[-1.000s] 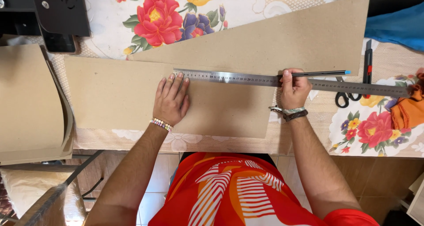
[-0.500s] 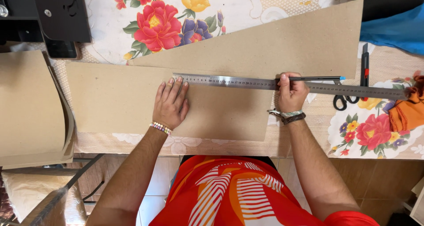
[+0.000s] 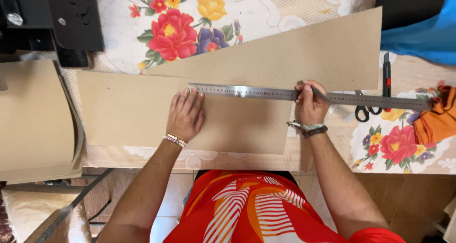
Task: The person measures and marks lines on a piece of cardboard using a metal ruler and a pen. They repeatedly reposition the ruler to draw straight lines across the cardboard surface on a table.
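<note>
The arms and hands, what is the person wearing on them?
Both arms are bare, with no sleeves below the elbow. The left hand has a thin beaded bracelet in pale, mixed colours at the wrist. The right hand has a dark wristband, like a watch strap.

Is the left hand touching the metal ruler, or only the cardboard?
Touching. In the head view, the left hand lies flat on the cardboard sheet, and its fingertips press against the near edge of the metal ruler at its left end.
</note>
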